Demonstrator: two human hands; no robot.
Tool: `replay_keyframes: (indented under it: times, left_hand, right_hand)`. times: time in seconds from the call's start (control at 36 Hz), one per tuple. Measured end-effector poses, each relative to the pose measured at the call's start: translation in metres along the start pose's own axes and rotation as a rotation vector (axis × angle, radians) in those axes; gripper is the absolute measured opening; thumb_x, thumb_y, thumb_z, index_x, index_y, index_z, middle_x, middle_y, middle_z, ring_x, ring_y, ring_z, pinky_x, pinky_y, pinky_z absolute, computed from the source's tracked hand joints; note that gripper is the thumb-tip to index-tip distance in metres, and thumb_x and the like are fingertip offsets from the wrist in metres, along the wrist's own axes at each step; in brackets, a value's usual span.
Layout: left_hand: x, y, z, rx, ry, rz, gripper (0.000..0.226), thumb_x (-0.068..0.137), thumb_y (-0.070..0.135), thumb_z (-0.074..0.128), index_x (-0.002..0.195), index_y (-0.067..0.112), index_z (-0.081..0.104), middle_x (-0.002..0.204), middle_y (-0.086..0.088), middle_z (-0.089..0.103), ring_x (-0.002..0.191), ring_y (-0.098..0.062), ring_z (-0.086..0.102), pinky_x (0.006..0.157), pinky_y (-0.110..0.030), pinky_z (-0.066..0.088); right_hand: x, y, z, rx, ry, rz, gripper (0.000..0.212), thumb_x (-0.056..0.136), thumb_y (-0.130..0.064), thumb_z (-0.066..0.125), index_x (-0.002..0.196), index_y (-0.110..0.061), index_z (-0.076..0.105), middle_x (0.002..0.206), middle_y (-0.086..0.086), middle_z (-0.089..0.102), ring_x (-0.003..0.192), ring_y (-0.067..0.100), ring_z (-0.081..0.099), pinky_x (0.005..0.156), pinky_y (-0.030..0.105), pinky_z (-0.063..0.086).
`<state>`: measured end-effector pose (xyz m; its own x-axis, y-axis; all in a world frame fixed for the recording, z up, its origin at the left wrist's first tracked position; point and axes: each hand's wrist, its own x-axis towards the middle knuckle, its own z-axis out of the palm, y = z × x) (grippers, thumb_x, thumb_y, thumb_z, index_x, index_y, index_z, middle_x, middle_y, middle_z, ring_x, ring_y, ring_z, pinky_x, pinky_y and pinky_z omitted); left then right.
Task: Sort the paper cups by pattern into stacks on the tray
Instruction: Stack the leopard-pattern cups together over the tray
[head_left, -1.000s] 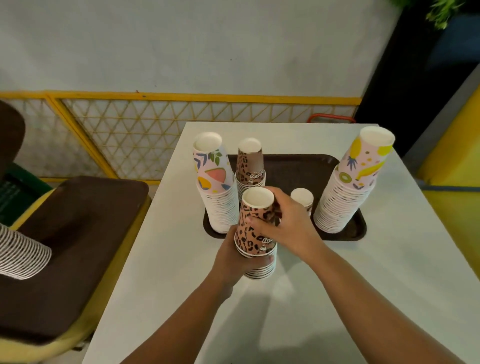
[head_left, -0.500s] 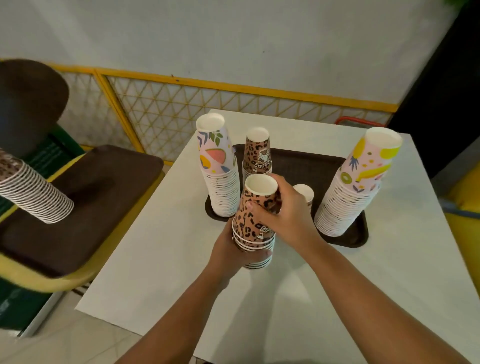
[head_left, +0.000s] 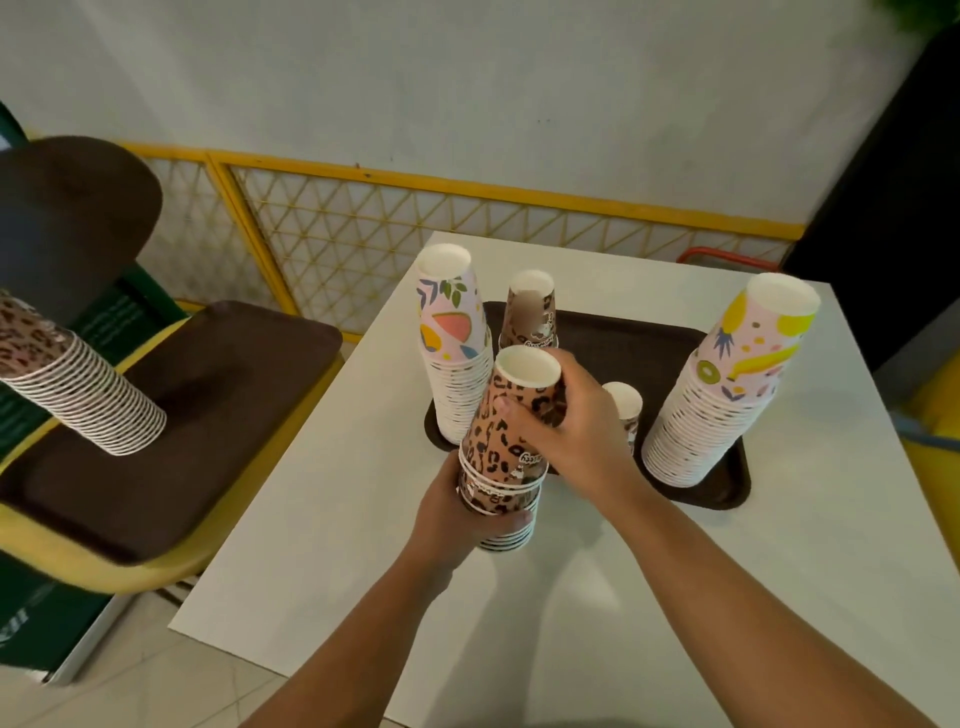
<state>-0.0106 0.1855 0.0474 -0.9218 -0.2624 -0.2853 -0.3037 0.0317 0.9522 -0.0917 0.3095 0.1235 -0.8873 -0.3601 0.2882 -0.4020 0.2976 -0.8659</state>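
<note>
- Nearest to us, our left hand (head_left: 457, 514) wraps round the bottom of a short leopard stack (head_left: 501, 499) of upside-down cups, standing on the white table (head_left: 727, 597) just in front of the tray. The stack hides most of our fingers.
- Our right hand (head_left: 563, 423) holds the top leopard cup (head_left: 519, 410), fingers curled round its side. It sits tilted on the stack.
- The brown tray (head_left: 727, 491) lies behind. We cannot see its near-left corner.
- On it, left, stands a tall pink fruit stack (head_left: 457, 353). Right stands a tall banana stack (head_left: 727, 395).
- A small cup (head_left: 626, 405) peeks out behind our right hand, mostly hidden.
- Further back stands a brown cup stack (head_left: 530, 312); its bottom is hidden.
- Far left, on another tray (head_left: 208, 405), a leopard stack (head_left: 72, 384) is cut off by the edge.
</note>
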Motion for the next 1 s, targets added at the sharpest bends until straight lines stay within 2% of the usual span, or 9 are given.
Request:
replay_keyframes:
  times: [0.14, 0.22, 0.33, 0.44, 0.56, 0.69, 0.78, 0.86, 1.0]
  left_hand:
    - [0.002, -0.005, -0.014, 0.028, -0.001, -0.023, 0.081, 0.037, 0.025, 0.091, 0.110, 0.034, 0.057, 0.108, 0.010, 0.070, 0.099, -0.003, 0.065, 0.077, -0.021, 0.053]
    - [0.004, -0.006, -0.024, 0.039, -0.008, -0.046, 0.073, 0.042, 0.020, 0.088, 0.105, 0.034, 0.055, 0.107, 0.013, 0.068, 0.096, 0.000, 0.064, 0.072, -0.016, 0.051]
    - [0.008, -0.008, -0.034, 0.065, -0.007, -0.044, 0.071, 0.050, 0.011, 0.093, 0.104, 0.036, 0.054, 0.107, 0.014, 0.067, 0.097, 0.000, 0.063, 0.072, -0.014, 0.049]
    - [0.012, -0.007, -0.040, 0.059, -0.020, -0.030, 0.068, 0.057, 0.005, 0.091, 0.104, 0.036, 0.053, 0.106, 0.017, 0.066, 0.095, 0.003, 0.063, 0.069, -0.012, 0.049]
    - [0.015, -0.007, -0.042, 0.038, -0.030, -0.024, 0.069, 0.055, 0.004, 0.092, 0.106, 0.034, 0.056, 0.105, 0.015, 0.069, 0.093, 0.005, 0.065, 0.071, -0.014, 0.052]
    - [0.020, -0.005, -0.043, 0.012, -0.065, -0.030, 0.078, 0.044, 0.019, 0.093, 0.111, 0.034, 0.057, 0.105, 0.017, 0.071, 0.097, 0.001, 0.066, 0.078, -0.020, 0.053]
    - [0.023, -0.003, -0.044, 0.000, -0.083, -0.024, 0.078, 0.045, 0.019, 0.093, 0.112, 0.033, 0.056, 0.106, 0.015, 0.070, 0.097, 0.002, 0.066, 0.076, -0.019, 0.053]
    - [0.024, -0.001, -0.044, -0.024, -0.094, -0.031, 0.084, 0.036, 0.030, 0.089, 0.113, 0.032, 0.056, 0.105, 0.017, 0.071, 0.096, 0.001, 0.066, 0.074, -0.017, 0.054]
    - [0.025, 0.003, -0.042, -0.016, -0.109, -0.026, 0.079, 0.042, 0.024, 0.091, 0.111, 0.035, 0.055, 0.102, 0.021, 0.070, 0.095, 0.004, 0.066, 0.072, -0.014, 0.053]
  right_hand:
    - [0.013, -0.012, -0.004, 0.056, 0.084, -0.018, 0.043, 0.078, -0.026, 0.071, 0.116, -0.026, 0.050, 0.098, -0.023, 0.058, 0.092, -0.013, 0.056, 0.076, 0.006, 0.046]
    - [0.027, -0.022, -0.012, 0.175, 0.179, -0.004, 0.038, 0.082, -0.024, 0.067, 0.117, -0.023, 0.050, 0.103, -0.016, 0.061, 0.098, -0.005, 0.060, 0.080, 0.015, 0.051]
    - [0.066, -0.029, -0.023, 0.360, 0.435, 0.079, 0.043, 0.083, -0.025, 0.066, 0.122, -0.014, 0.051, 0.112, -0.003, 0.063, 0.105, 0.008, 0.060, 0.090, 0.031, 0.051]
    - [0.104, -0.027, -0.026, 0.208, 0.561, 0.028, 0.047, 0.081, -0.028, 0.068, 0.123, -0.015, 0.049, 0.108, -0.009, 0.059, 0.100, 0.002, 0.056, 0.086, 0.016, 0.048]
    - [0.129, -0.010, -0.016, -0.002, 0.525, -0.025, 0.052, 0.081, -0.030, 0.068, 0.125, -0.012, 0.047, 0.117, -0.001, 0.058, 0.105, 0.006, 0.053, 0.080, 0.006, 0.043]
    - [0.141, 0.016, -0.001, -0.187, 0.435, -0.010, 0.056, 0.078, -0.030, 0.071, 0.125, -0.012, 0.049, 0.121, 0.005, 0.060, 0.111, 0.016, 0.055, 0.085, 0.014, 0.038]
    - [0.141, 0.027, 0.007, -0.241, 0.364, 0.014, 0.056, 0.077, -0.028, 0.072, 0.125, -0.010, 0.049, 0.122, 0.008, 0.058, 0.113, 0.019, 0.053, 0.082, 0.009, 0.032]
    - [0.138, 0.040, 0.013, -0.274, 0.282, 0.053, 0.059, 0.076, -0.027, 0.073, 0.126, -0.009, 0.048, 0.123, 0.009, 0.057, 0.115, 0.023, 0.052, 0.086, 0.016, 0.035]
    - [0.124, 0.040, 0.012, -0.290, 0.193, 0.173, 0.082, 0.075, -0.032, 0.073, 0.141, -0.010, 0.029, 0.145, 0.010, 0.033, 0.133, 0.022, 0.033, 0.100, 0.023, 0.029]
